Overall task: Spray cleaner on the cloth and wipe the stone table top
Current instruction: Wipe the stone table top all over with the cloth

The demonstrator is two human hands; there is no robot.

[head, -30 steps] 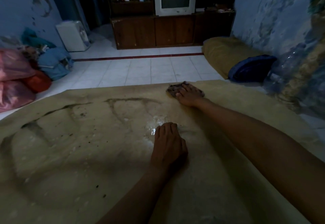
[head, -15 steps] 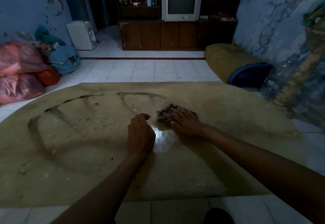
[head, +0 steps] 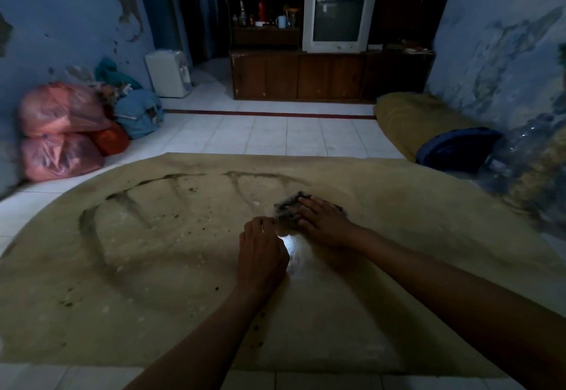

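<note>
Room dim; detail poor throughout.

Worktop [head: 128, 282]: tan stone slab, low over the white tiled floor [head: 275, 135]. Near edge visible, right side runs out of view. Dark curved streaks and specks across its left half. One bright wet glare patch [head: 291, 247] between the two hands.

Far wall: dark wooden cabinet [head: 330, 75] carrying a white television [head: 338, 23]; the small items on its shelves are too dark to identify. Left: pink plastic bags [head: 58, 132] piled against the wall. Right: a clear plastic bottle [head: 517, 156], blurred and cut off by the frame edge.

Right hand [head: 323, 221]: laid palm-down on the cloth [head: 289, 208], fingers extended and flat, pressing it to the worktop. Cloth is dark, crumpled, mostly hidden under the hand; only its left and far edges show.

Left hand [head: 263, 254]: just beside the cloth, on the slab. Fingers curled inward, tips hidden behind the knuckles. Whether they pinch the cloth's edge cannot be told.

Both forearms bare, cut off at the bottom of view.
</note>
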